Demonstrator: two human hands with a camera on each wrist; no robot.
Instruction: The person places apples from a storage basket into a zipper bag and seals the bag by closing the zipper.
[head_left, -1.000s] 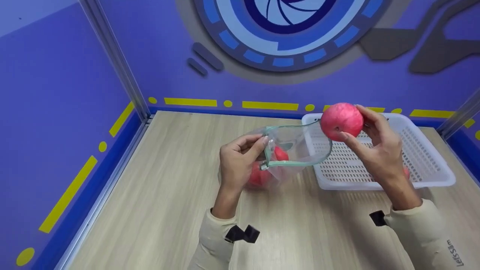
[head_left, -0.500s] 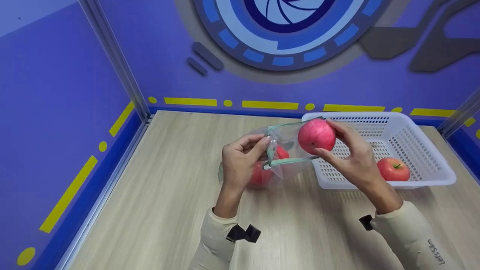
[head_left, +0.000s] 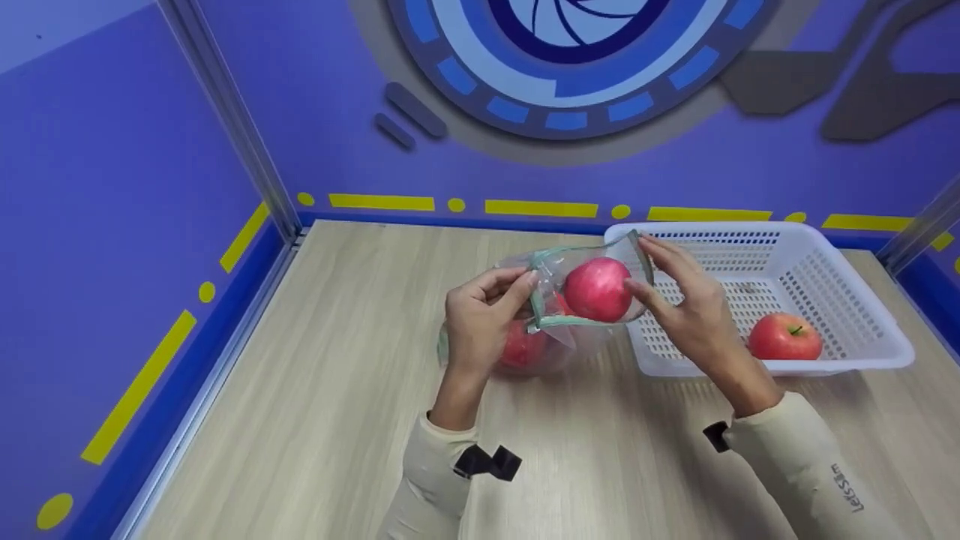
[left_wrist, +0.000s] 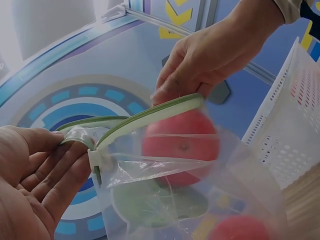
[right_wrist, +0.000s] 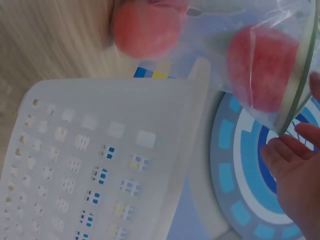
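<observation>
My left hand (head_left: pixel 480 315) pinches the green-edged rim of a clear zip bag (head_left: pixel 555 337) between thumb and fingers. A pink-red apple (head_left: pixel 598 289) is inside the bag's mouth; the left wrist view shows this apple (left_wrist: pixel 181 145) behind the clear plastic. My right hand (head_left: pixel 694 307) stands at the far side of the opening with thumb and fingers spread. Its thumb tip is at the apple's edge, and its fingertips are by the bag's rim corner. Lower in the bag lies more red fruit (head_left: pixel 523 349), partly hidden by my left hand.
A white perforated basket (head_left: pixel 862 300) stands right of the bag, near the back wall, with one red apple (head_left: pixel 785 337) in its front part. The wooden tabletop (head_left: pixel 315 390) extends left and in front. A metal post (head_left: pixel 255 157) marks the back left corner.
My right hand has carried the apple leftward and down from above the basket into the bag's mouth, and its fingers have spread off it. My left hand has stayed nearly still, holding the rim.
</observation>
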